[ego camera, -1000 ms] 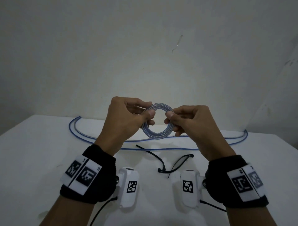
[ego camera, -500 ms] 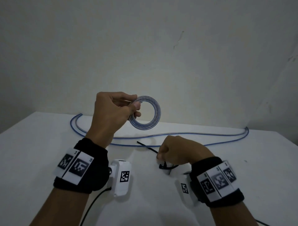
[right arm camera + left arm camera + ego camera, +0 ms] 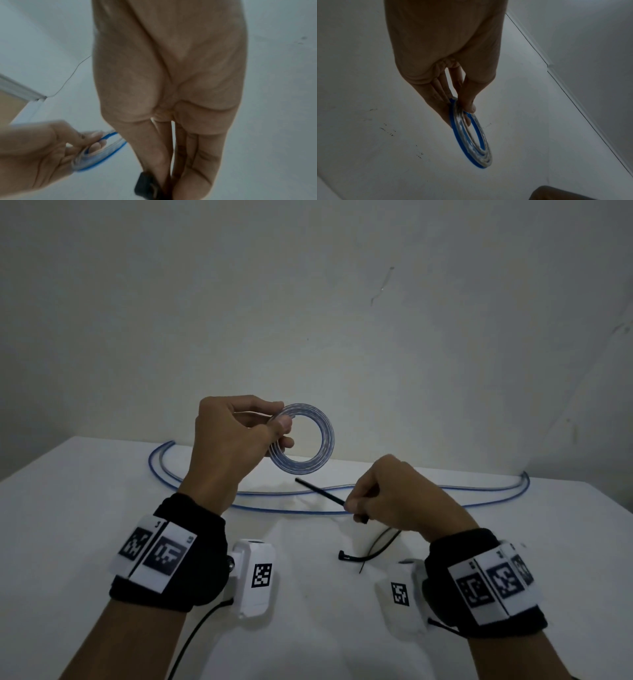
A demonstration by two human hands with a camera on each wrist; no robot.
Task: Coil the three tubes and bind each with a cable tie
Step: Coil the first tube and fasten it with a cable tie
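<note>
Blue-edged coil [image 3: 310, 440] between left fingers [image 3: 281, 426] (black tie [image 3: 322, 494] right)

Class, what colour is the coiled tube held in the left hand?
Clear with a blue stripe: the coiled tube shows it best in the left wrist view.

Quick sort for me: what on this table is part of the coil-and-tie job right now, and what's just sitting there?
In the job now:
- coiled tube, pinched by the left hand
- black cable tie, held by the right hand

Waiting on the white table:
- two uncoiled tubes along the far edge
- spare cable ties near the right wrist
</note>
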